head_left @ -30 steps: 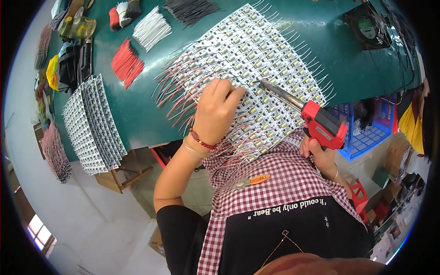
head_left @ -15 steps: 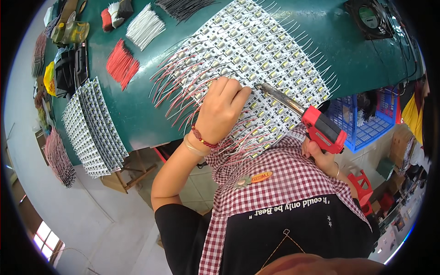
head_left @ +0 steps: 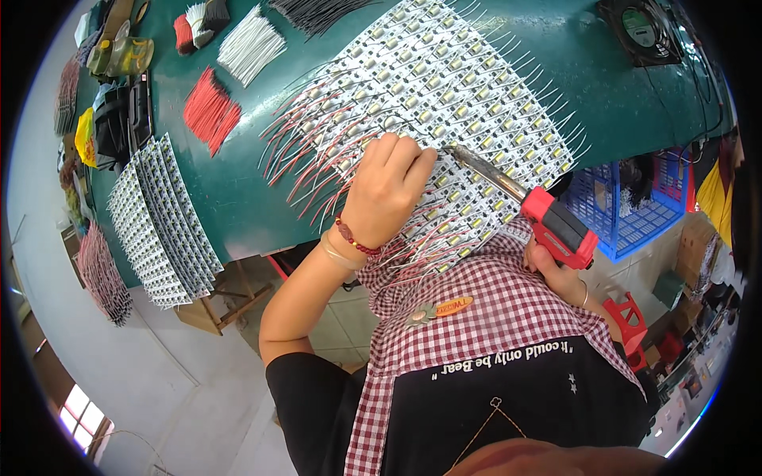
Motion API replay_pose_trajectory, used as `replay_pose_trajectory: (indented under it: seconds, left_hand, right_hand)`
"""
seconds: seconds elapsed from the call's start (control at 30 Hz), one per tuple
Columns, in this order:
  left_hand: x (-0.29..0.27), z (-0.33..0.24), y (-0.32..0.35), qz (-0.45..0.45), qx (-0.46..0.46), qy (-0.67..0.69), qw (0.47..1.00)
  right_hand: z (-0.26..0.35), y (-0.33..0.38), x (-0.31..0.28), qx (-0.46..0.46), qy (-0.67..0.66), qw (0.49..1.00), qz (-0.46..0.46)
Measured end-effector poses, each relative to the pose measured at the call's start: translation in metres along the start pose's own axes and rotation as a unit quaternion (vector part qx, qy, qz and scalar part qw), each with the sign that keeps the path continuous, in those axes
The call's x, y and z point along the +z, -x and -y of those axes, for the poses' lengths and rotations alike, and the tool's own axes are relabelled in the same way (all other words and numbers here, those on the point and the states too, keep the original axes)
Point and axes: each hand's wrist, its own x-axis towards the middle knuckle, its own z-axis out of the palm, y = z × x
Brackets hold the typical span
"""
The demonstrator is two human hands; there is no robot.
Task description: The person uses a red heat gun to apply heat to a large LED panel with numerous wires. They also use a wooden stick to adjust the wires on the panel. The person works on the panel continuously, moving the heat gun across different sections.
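Two hands are raised over a green table [head_left: 238, 214]. The left hand [head_left: 386, 190] is curled, fingertips pressed on white circuit strips [head_left: 444, 103] fringed with wires. A red soldering iron [head_left: 530, 208] is gripped by the right hand [head_left: 559, 274], tip touching the strips.

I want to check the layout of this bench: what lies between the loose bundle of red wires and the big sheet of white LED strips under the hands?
In the head view, only bare green tabletop separates the red wire bundle from the white LED strip sheet; the sheet's red and white wire leads reach partway across.

The left hand [head_left: 386, 189] hides the wire ends beneath it — the right hand [head_left: 559, 274] is mostly covered by the red soldering iron [head_left: 548, 222].
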Motion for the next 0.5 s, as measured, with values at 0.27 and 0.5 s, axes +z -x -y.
replay_pose_trajectory:
  seconds: [0.27, 0.5]
  left_hand:
    - [0.0, 0.003, 0.003, 0.009, 0.021, -0.012, 1.0]
    - [0.0, 0.001, 0.003, 0.015, 0.026, -0.024, 0.999]
  right_hand:
    - [-0.005, 0.001, 0.0, -0.018, 0.023, 1.0, -0.006]
    - [-0.012, -0.001, 0.0, -0.045, 0.09, 0.995, -0.02]
